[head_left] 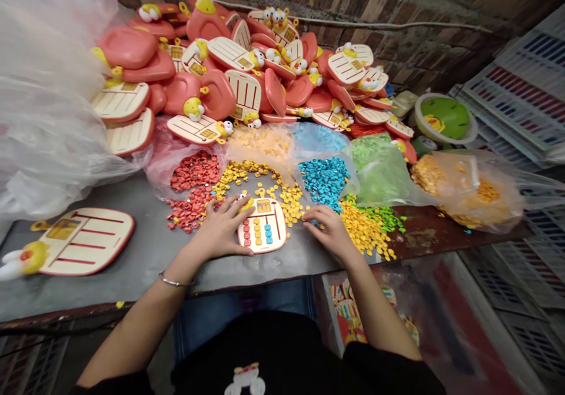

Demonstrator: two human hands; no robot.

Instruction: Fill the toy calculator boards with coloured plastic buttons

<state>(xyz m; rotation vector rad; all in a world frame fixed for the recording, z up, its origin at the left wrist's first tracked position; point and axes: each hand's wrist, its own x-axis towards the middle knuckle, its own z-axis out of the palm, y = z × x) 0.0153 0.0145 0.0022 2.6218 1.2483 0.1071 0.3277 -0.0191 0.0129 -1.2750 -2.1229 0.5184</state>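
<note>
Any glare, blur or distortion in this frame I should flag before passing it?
In the head view, wide-angle distortion bows the table edge; the clear plastic bag at right shows soft glare; the left hand and right hand look sharp, while the white crates at the right edge look smeared.

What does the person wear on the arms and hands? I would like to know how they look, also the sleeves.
The left hand and right hand are bare, with no gloves. The left sleeve and right sleeve are black and short, so the left arm and right arm are bare below them. A thin silver bracelet circles the left wrist.
</note>
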